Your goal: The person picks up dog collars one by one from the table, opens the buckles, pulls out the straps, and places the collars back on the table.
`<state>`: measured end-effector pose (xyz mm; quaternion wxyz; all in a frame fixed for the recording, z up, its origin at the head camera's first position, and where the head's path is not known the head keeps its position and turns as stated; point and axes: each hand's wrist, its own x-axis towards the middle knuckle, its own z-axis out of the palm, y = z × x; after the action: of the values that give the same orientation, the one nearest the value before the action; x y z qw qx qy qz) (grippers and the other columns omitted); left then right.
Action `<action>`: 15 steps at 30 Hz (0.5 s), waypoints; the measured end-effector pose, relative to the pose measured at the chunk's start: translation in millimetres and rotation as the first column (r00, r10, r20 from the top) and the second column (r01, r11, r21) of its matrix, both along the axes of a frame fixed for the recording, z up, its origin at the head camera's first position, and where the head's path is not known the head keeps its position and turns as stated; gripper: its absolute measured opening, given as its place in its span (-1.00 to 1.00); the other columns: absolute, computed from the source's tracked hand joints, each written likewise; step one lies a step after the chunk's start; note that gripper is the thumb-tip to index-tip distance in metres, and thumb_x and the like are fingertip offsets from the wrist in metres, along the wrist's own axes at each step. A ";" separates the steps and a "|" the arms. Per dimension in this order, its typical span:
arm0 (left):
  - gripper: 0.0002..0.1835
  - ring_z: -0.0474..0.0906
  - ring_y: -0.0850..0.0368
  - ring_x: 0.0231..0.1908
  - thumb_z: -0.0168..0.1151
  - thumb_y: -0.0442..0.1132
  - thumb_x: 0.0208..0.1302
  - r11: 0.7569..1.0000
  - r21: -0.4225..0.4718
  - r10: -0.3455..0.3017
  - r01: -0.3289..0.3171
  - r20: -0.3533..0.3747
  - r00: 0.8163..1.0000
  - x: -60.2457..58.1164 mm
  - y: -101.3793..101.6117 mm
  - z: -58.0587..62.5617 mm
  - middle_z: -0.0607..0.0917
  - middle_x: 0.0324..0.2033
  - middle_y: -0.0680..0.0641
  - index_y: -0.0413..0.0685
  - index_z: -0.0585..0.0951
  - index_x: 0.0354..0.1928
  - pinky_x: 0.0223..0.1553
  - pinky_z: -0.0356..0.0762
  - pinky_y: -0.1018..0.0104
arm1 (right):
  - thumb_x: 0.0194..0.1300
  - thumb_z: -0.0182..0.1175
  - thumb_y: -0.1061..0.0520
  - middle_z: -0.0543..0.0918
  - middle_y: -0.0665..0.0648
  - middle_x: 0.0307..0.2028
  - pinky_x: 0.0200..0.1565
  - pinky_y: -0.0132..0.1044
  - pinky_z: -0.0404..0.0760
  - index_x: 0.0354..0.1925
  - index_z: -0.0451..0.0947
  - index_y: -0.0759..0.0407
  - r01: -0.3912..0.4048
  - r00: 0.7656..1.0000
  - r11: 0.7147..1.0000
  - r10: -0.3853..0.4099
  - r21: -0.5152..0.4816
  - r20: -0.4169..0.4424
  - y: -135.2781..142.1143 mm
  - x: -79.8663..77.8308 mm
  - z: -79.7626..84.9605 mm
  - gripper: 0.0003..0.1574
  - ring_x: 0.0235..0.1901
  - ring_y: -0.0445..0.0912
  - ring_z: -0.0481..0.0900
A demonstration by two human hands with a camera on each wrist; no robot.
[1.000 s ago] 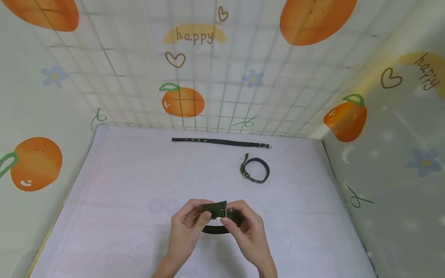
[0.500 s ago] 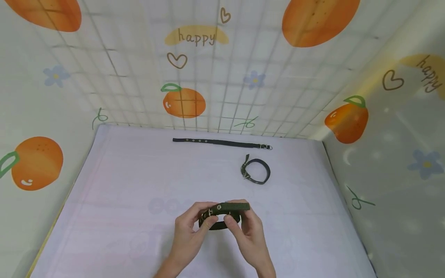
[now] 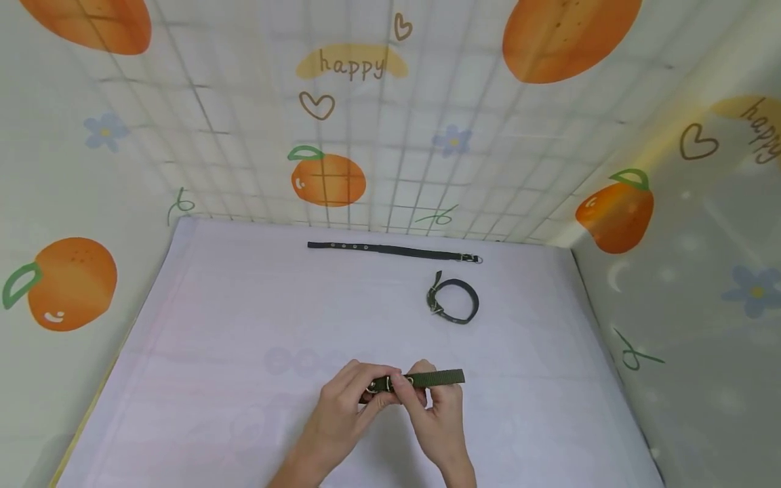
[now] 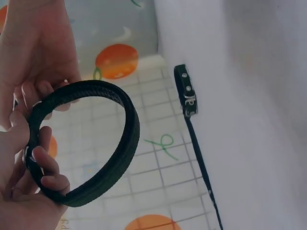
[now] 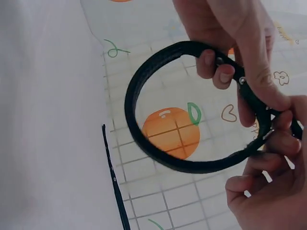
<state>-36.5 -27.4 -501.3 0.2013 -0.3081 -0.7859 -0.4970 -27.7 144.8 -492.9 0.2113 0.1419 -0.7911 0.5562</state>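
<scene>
A dark green webbing pet collar (image 3: 448, 377), buckled into a loop, is held up by both hands above the table. My left hand (image 3: 342, 413) grips it at the metal buckle (image 3: 388, 383). Beside the buckle, my right hand (image 3: 438, 417) pinches the strap, its thumb lying across the front. The strap's free end sticks out to the right. In the left wrist view the wide loop of the collar (image 4: 129, 129) hangs away from the hands. The right wrist view shows the collar (image 5: 182, 165) too, with metal eyelets near the left fingers.
Farther back on the white table (image 3: 213, 325) lies a second, looped collar (image 3: 474, 298) with its buckle at the left. Behind it a straight, unbuckled collar (image 3: 409, 251) lies along the back edge. Fabric walls printed with oranges (image 3: 328, 180) enclose three sides.
The collar turned in the hands, and its free end now points right, reaching farther out past the buckle. The hands moved closer together. The collars on the table stayed put.
</scene>
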 end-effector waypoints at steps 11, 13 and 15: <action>-0.73 0.76 0.27 -0.19 0.49 -0.23 0.41 0.991 0.134 -0.013 -0.009 0.160 0.987 2.7 7.0 2.0 0.83 -0.11 0.05 0.09 0.71 0.09 -0.21 0.71 0.58 | 0.62 0.07 0.37 0.27 0.17 -0.57 -0.41 -0.25 0.35 -0.56 0.37 0.21 0.023 0.967 0.963 0.047 -0.270 0.250 -4.6 4.8 4.0 -0.50 -0.50 -0.05 0.29; -0.75 0.75 0.31 -0.25 0.48 -0.24 0.42 0.986 0.168 -0.014 -0.017 0.178 0.984 3.1 9.6 2.0 0.83 -0.13 0.04 0.08 0.71 0.07 -0.27 0.70 0.58 | 0.63 0.06 0.35 0.28 0.11 -0.55 -0.36 -0.26 0.37 -0.54 0.39 0.20 0.024 0.956 0.955 0.065 -0.294 0.287 -2.9 4.7 4.2 -0.52 -0.47 -0.11 0.30; -0.76 0.72 0.35 -0.30 0.48 -0.26 0.42 0.978 0.206 -0.012 -0.028 0.191 0.981 3.8 12.3 1.9 0.84 -0.14 0.03 0.08 0.72 0.06 -0.33 0.69 0.57 | 0.63 0.07 0.35 0.38 0.00 -0.50 -0.29 -0.32 0.47 -0.45 0.48 0.20 -0.012 0.947 0.960 0.101 -0.281 0.304 1.0 4.4 5.0 -0.60 -0.41 -0.21 0.40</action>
<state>-32.7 -15.1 -499.5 0.1579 -0.2329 -0.7465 -0.6029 -23.3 145.9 -487.9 0.0839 0.0432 -0.7250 0.6823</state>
